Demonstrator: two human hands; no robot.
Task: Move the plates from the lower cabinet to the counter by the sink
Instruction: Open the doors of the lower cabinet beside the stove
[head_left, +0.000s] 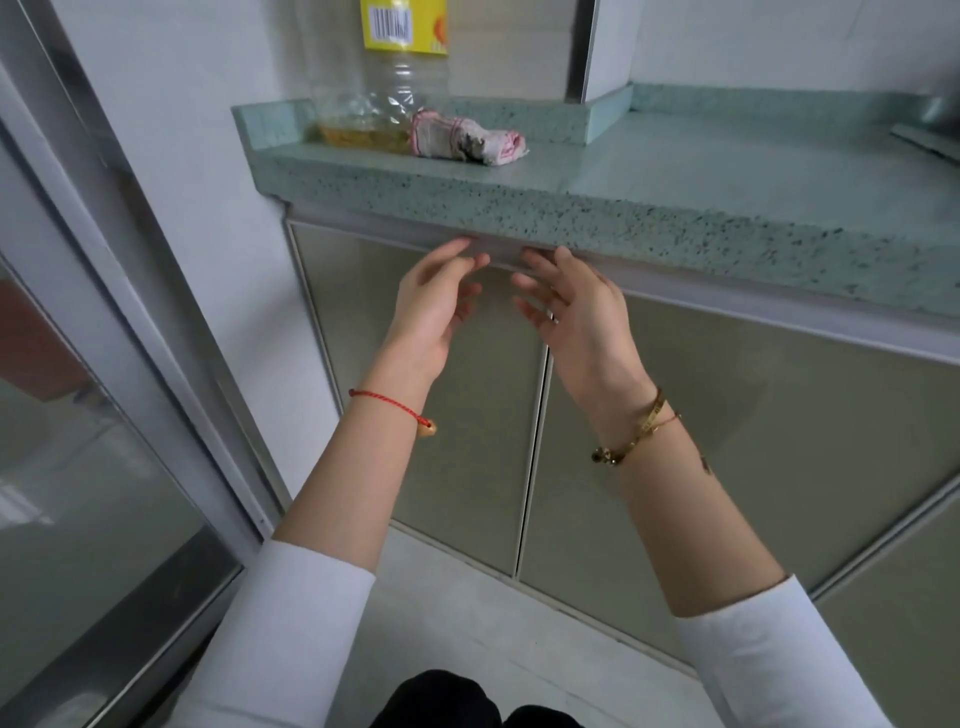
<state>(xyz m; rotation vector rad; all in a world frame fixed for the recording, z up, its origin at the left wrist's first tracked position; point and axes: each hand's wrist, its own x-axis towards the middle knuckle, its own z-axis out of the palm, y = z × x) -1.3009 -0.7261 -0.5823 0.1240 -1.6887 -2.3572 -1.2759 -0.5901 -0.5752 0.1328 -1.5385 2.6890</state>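
Two frosted-glass lower cabinet doors, the left door (415, 415) and the right door (779, 441), are closed under the speckled green counter (675, 171). No plates are in view; a faint round shadow shows behind the right door. My left hand (431, 306) and my right hand (576, 306) are raised side by side in front of the doors' top edge, palms facing each other, fingers apart, fingertips near the strip under the counter. Neither hand holds anything.
A clear oil bottle (384, 93) with a yellow label and a rolled cloth (467, 137) stand at the counter's left end. A metal sink edge (930, 135) shows at far right. A sliding glass door (104, 467) frames the left side. Tiled floor lies below.
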